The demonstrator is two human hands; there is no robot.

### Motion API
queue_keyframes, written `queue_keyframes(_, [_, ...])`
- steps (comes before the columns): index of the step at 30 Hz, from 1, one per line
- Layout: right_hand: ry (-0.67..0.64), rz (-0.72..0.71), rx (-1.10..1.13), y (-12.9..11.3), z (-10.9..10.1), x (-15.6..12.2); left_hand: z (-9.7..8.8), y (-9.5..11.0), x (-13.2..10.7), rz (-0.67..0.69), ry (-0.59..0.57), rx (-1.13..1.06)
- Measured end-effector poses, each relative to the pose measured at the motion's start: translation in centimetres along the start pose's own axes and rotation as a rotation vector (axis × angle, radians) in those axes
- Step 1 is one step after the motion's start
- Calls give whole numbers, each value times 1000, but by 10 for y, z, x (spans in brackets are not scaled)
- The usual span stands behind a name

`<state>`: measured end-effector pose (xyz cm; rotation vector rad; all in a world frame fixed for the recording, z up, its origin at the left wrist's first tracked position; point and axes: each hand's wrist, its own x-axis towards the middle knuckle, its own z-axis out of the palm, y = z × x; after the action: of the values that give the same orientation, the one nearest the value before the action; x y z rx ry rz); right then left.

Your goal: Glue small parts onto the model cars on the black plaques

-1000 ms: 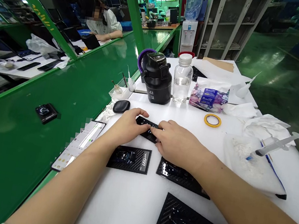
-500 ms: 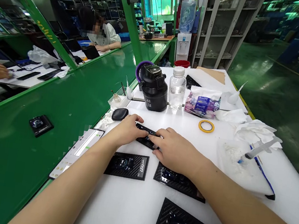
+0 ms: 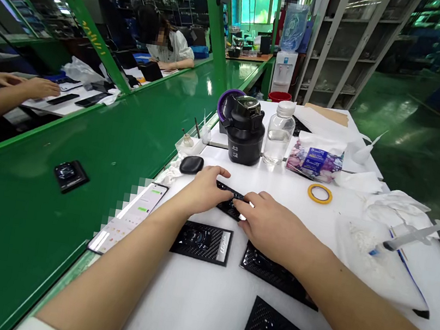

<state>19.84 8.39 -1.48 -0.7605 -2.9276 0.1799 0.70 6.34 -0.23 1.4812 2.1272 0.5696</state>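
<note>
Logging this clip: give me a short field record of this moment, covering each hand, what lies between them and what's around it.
Left hand: fingers on the narrow black strip
Right hand: fingertips at the strip's other end
Between hands: narrow black strip
Beside hands: black carbon-patterned rectangular card; glossy black oval case; lit smartphone
Further: yellow tape roll; clear plastic water bottle; black lidded flask
</note>
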Motion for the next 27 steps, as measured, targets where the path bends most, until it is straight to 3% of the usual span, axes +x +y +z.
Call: queue_keyframes(27, [-15, -62, 83, 11, -2, -6, 0, -3, 5, -23, -24, -72])
